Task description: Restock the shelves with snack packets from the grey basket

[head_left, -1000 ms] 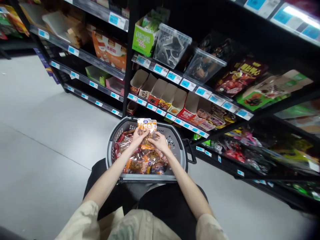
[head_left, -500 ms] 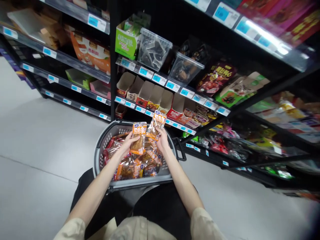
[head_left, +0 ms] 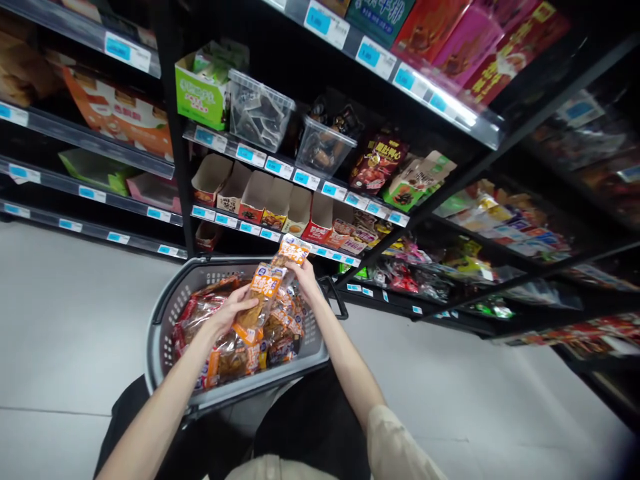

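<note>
My left hand (head_left: pixel 234 309) is closed on an orange-and-clear snack packet (head_left: pixel 263 288), thumb across its front. My right hand (head_left: pixel 301 275) grips a second packet of the same look (head_left: pixel 291 249), a little farther from me and to the right. The two packets overlap at their edges. Both hands are over a grey shopping basket (head_left: pixel 159 347) with perforated walls, which rests at my lap. Inside the basket lies a pile of snack packets (head_left: pixel 233 360), orange ones toward the middle and red-edged ones on the left.
Dark shelves with price tags rise in front. Open display boxes (head_left: pixel 256 195) line a low shelf beyond the basket. Above them stand a clear plastic bin (head_left: pixel 263 110) and a green box (head_left: pixel 203 93). A basket handle (head_left: pixel 339 299) sticks out right. Grey floor (head_left: pixel 400 373) extends on both sides.
The packets, held apart before, now overlap, with the left one tilted to the right. My view has turned right, so basket and shelves sit farther left.
</note>
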`<state>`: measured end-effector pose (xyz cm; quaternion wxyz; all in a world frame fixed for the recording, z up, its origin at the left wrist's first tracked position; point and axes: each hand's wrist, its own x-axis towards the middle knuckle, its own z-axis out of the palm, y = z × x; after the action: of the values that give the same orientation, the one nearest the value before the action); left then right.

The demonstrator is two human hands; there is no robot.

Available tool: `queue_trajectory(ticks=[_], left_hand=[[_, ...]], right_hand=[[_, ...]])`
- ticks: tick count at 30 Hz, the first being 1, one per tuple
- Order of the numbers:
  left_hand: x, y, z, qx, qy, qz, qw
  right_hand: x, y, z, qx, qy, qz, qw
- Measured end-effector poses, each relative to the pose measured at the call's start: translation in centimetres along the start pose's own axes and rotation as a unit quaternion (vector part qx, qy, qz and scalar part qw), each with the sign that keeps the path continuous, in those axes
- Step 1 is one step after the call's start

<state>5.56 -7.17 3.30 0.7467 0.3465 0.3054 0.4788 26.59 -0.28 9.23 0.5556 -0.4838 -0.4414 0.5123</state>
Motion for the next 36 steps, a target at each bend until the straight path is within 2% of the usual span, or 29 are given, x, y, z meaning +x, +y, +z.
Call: queue_trajectory(ticks=[4,7,9,11,13,15,18,21,23,25,28,30,32,36], left_hand=[[0.1,0.2,-0.1,0.056,-0.014,-0.004,0.998],[0.0,0.0,0.1,0.095,-0.016,-0.015,0.995],[0.0,0.0,0.4,0.106,-0.007,-0.020,0.994],[-0.2,0.2,0.7,0.102,-0.003,-0.022,0.995],[-0.5,0.6,0.9,0.089,-0.001,-0.018,0.996],[-0.8,1.0,1.0,0.079,0.005,-0.009,0.997],[-1.1,1.4,0.8,0.074,0.025,0.013,0.997],[-1.1,1.4,0.5,0.074,0.034,0.023,0.996],[-1.0,1.3,0.4,0.071,0.031,0.026,0.997],[-1.0,1.3,0.4,0.070,0.030,0.026,0.997],[-1.2,1.2,0.4,0.075,0.041,0.012,0.996],[-1.2,1.0,0.3,0.071,0.046,0.002,0.996],[-1.1,0.6,0.1,0.062,0.042,0.001,0.997],[-0.8,0.1,0.0,0.048,0.030,0.019,0.998]], right_hand=[[0.0,-2.7,-2.4,-0.093,-0.069,0.023,0.993],[-0.5,-4.1,-4.6,-0.162,-0.113,0.004,0.980],[-0.8,-4.6,-6.4,-0.189,-0.115,-0.009,0.975],[-0.8,-4.9,-8.3,-0.179,-0.075,-0.026,0.981],[-0.6,-5.1,-10.2,-0.144,0.004,-0.053,0.988],[0.0,-5.4,-12.0,-0.109,0.099,-0.098,0.984],[1.7,-6.5,-14.4,-0.105,0.213,-0.195,0.951],[4.2,-8.9,-16.0,-0.194,0.260,-0.293,0.899],[6.2,-10.9,-16.6,-0.268,0.242,-0.345,0.866],[8.2,-12.7,-17.0,-0.325,0.191,-0.378,0.846],[11.0,-14.3,-17.6,-0.397,0.115,-0.384,0.826],[12.5,-14.5,-18.0,-0.439,0.088,-0.368,0.815],[13.9,-14.1,-18.4,-0.460,0.093,-0.338,0.816],[16.5,-13.3,-19.1,-0.451,0.131,-0.283,0.836]])
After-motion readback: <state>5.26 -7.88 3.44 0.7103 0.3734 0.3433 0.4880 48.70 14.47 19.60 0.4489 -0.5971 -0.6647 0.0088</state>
